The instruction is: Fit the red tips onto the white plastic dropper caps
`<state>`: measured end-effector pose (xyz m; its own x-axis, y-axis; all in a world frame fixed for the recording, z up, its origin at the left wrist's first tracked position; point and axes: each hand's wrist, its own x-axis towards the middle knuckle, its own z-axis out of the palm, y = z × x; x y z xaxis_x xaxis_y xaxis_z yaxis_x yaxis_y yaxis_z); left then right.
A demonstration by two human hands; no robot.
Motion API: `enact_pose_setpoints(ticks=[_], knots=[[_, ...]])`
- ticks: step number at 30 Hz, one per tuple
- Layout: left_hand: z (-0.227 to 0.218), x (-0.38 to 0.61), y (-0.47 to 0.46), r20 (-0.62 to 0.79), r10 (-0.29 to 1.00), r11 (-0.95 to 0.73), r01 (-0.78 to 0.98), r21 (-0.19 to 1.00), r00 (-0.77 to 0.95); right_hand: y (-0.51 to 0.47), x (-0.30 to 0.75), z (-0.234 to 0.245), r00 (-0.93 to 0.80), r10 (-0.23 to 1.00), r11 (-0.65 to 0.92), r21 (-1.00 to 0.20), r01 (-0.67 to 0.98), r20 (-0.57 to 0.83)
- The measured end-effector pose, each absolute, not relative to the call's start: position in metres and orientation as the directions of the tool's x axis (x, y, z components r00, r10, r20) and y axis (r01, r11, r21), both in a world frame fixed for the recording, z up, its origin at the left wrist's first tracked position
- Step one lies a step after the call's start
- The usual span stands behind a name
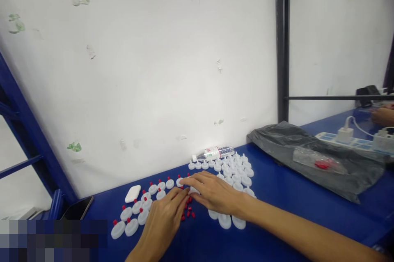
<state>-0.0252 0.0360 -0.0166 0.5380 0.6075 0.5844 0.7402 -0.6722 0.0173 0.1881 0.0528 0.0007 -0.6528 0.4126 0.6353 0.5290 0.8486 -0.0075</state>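
Observation:
My left hand (166,214) and my right hand (212,191) meet over the middle of the table, fingertips close together. In my right hand's curled fingers is a white nozzle lid (193,190), mostly covered. The left fingers are pinched against it; what they hold is hidden. Below the hands lie several small loose red caps (188,209). To the left, several white lids with red tips (131,226) stand in rough rows. Around and behind my right hand are several white nozzle lids (236,179) without red tips, packed together.
A clear plastic bottle (212,154) lies against the wall. A white rounded case (133,194) and a dark phone (76,209) are at left. On the right, a grey plastic bag (277,151) carries a clear bag of red pieces (321,164), near a power strip (358,143). Another person's hand (383,116) shows far right.

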Motion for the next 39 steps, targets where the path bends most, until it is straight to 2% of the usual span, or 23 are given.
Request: enact_pose_setpoints(ticks=[5, 8, 11, 14, 19, 21, 25, 28, 31, 34, 39], knots=[[-0.013, -0.020, 0.032, 0.573, 0.667, -0.669, 0.721, 0.179, 0.476, 0.053, 0.190, 0.001, -0.708, 0.354, 0.875, 0.051, 0.481, 0.611], [-0.009, -0.017, 0.029, 0.553, 0.710, -0.639, 0.729, 0.245, 0.436, 0.053, 0.191, 0.002, -0.717, 0.349, 0.885, 0.041, 0.464, 0.603], [-0.005, -0.016, 0.028, 0.558, 0.742, -0.603, 0.733, 0.315, 0.371, 0.050, 0.192, 0.005, -0.689, 0.388, 0.877, -0.016, 0.480, 0.612], [-0.003, -0.018, 0.030, 0.539, 0.789, -0.562, 0.699, 0.441, 0.294, 0.048, 0.193, 0.007, -0.645, 0.468, 0.846, -0.096, 0.524, 0.604], [-0.003, -0.016, 0.031, 0.436, 0.890, -0.434, 0.544, 0.718, 0.136, 0.052, 0.192, 0.004, -0.633, 0.518, 0.801, -0.068, 0.594, 0.575], [-0.004, -0.015, 0.030, 0.395, 0.912, -0.395, 0.489, 0.778, 0.110, 0.055, 0.191, 0.001, -0.617, 0.523, 0.806, -0.105, 0.583, 0.588], [-0.005, -0.016, 0.031, 0.465, 0.875, -0.466, 0.507, 0.725, 0.138, 0.058, 0.191, -0.002, -0.543, 0.503, 0.819, -0.170, 0.548, 0.673], [-0.006, -0.020, 0.034, 0.492, 0.851, -0.507, 0.525, 0.683, 0.182, 0.058, 0.192, -0.002, -0.529, 0.457, 0.830, -0.129, 0.542, 0.716], [-0.006, -0.023, 0.038, 0.401, 0.906, -0.413, 0.486, 0.770, 0.136, 0.057, 0.194, 0.001, -0.563, 0.432, 0.846, -0.099, 0.525, 0.705], [-0.003, -0.023, 0.040, 0.342, 0.935, -0.349, 0.445, 0.825, 0.098, 0.055, 0.196, 0.005, -0.560, 0.452, 0.853, -0.152, 0.500, 0.695], [0.000, -0.021, 0.030, 0.379, 0.885, -0.462, 0.611, 0.643, 0.271, 0.050, 0.194, 0.007, -0.580, 0.499, 0.850, -0.231, 0.474, 0.644]])
